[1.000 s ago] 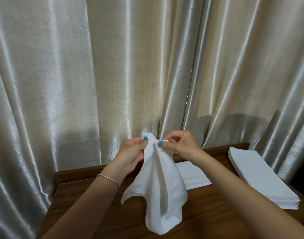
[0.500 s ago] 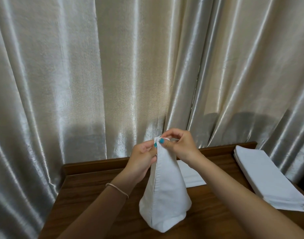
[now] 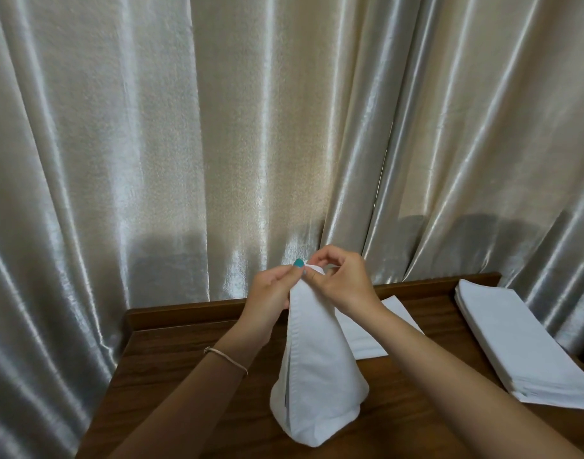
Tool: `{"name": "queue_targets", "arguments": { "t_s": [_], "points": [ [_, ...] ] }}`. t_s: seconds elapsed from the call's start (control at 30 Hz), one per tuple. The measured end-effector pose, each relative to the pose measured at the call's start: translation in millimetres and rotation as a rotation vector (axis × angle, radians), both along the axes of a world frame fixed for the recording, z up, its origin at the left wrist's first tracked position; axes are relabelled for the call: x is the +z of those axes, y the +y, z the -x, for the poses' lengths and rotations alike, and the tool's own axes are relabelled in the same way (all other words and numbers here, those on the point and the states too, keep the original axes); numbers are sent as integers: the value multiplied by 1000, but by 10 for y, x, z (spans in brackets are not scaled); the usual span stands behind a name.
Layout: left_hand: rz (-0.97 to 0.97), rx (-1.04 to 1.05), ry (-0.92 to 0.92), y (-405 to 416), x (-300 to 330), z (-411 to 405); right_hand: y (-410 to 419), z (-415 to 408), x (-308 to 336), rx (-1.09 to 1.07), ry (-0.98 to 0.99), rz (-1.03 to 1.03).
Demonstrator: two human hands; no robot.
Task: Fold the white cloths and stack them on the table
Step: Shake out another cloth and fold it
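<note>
A white cloth hangs doubled over above the wooden table, its lower fold touching the tabletop. My left hand and my right hand meet at its top edge, and each pinches the cloth there between thumb and fingers. A folded white cloth lies flat on the table behind the hanging one, partly hidden by it and by my right arm. A stack of folded white cloths rests at the table's right side.
Shiny cream curtains hang close behind the table and reach down past its raised back rim. The table's left edge drops off beside the curtain. Bare wood shows at the front left of the tabletop.
My hands have come together at the top, closing the spread cloth into a narrow doubled shape. The loose left flap now hangs against the rest, and the cloth has settled lower on the table.
</note>
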State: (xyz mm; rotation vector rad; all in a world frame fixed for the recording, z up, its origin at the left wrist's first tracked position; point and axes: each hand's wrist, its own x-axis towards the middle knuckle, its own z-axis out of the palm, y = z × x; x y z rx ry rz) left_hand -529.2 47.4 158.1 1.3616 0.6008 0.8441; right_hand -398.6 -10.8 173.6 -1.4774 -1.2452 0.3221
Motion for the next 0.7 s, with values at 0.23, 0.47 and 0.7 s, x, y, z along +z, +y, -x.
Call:
{"name": "queue_targets", "arguments": {
  "t_s": [0.23,0.47,0.7],
  "points": [
    [76,222,43,173,-26,10,110,-22,55,111,-62,193],
    [-216,390,65,470,114,135,37,-388,-195,241,-419,646],
    [-327,562,15,867,253,331,-45,-670,-303,309,-759,895]
  ]
}}
